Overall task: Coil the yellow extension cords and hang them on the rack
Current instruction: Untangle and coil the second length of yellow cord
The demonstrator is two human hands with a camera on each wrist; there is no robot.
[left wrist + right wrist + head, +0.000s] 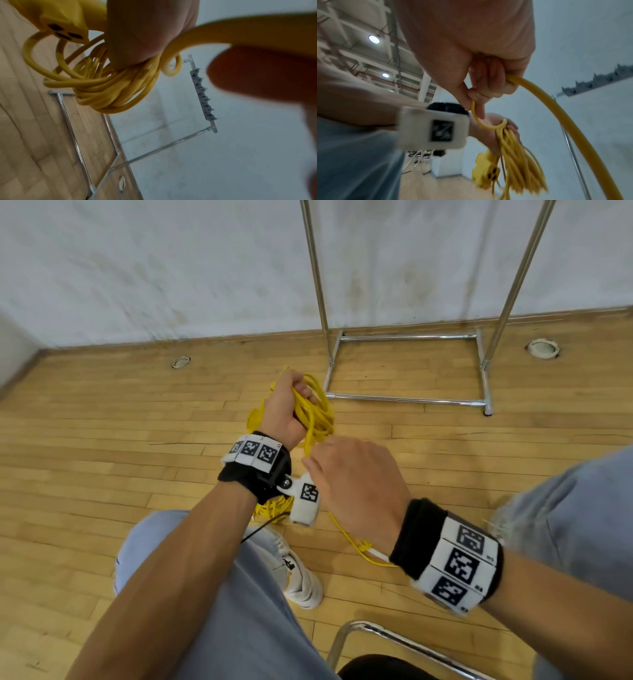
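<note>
My left hand [291, 398] grips a bundle of several loops of the yellow extension cord [317, 412] above the wooden floor. The cord's yellow socket end [63, 23] hangs beside that fist, and it also shows below the bundle [486, 174] in the right wrist view. My right hand [346, 474], just behind and right of the left wrist, pinches the free strand [544, 97], which trails down to the floor [359, 546]. The chrome rack [407, 337] stands ahead against the wall; its hook bar [203, 93] shows in the left wrist view.
A chrome chair frame [394, 642] sits at the bottom, by my knees. My white shoe [301, 573] rests on the floor under the hands. Two round floor sockets [180, 361] [543, 348] lie near the white wall.
</note>
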